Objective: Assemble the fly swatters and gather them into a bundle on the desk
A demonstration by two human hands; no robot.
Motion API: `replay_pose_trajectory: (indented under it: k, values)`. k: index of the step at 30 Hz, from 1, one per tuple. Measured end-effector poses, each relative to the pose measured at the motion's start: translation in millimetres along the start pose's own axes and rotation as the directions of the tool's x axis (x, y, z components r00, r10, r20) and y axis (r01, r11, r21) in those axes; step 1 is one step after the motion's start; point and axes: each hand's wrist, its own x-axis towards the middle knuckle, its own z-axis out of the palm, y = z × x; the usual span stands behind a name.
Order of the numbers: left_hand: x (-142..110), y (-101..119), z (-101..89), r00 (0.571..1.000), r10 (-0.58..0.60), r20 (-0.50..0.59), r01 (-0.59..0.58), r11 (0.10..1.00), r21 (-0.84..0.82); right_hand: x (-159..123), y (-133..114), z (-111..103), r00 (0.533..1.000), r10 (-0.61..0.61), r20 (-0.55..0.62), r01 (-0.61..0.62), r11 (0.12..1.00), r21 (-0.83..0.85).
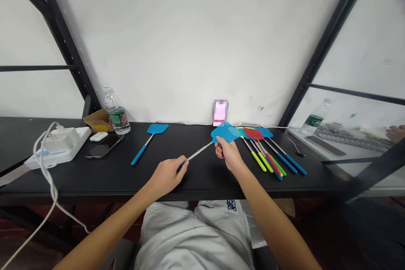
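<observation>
Between my two hands a blue fly swatter (225,132) with a silver metal shaft is held above the black table. My left hand (171,173) is closed around its blue handle, which the fingers mostly hide. With the thumb on top, my right hand (229,152) pinches the swatter where the mesh head meets the shaft. Another blue fly swatter (158,128) lies on the table to the left, head toward the wall. Right of my right hand, several fly swatters overlap in a pile, a red fly swatter (253,134) among them, with yellow, green and blue handles pointing toward me.
A water bottle (117,112) stands left by a cardboard box (98,120). Near it lie a phone (104,147), a white case (98,136) and a power strip (60,149) with white cables. A lit screen (220,112) leans on the wall. Black metal posts (322,46) flank the table.
</observation>
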Motion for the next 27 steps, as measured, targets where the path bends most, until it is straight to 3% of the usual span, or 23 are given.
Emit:
replay_pose_trajectory:
  k: [27]
  values:
    - [0.4, -0.7, 1.2, 1.000, -0.013, 0.012, 0.013, 1.000, 0.014, -0.6, -0.6, 0.9, 1.000, 0.008, 0.015, -0.008, 1.000, -0.001]
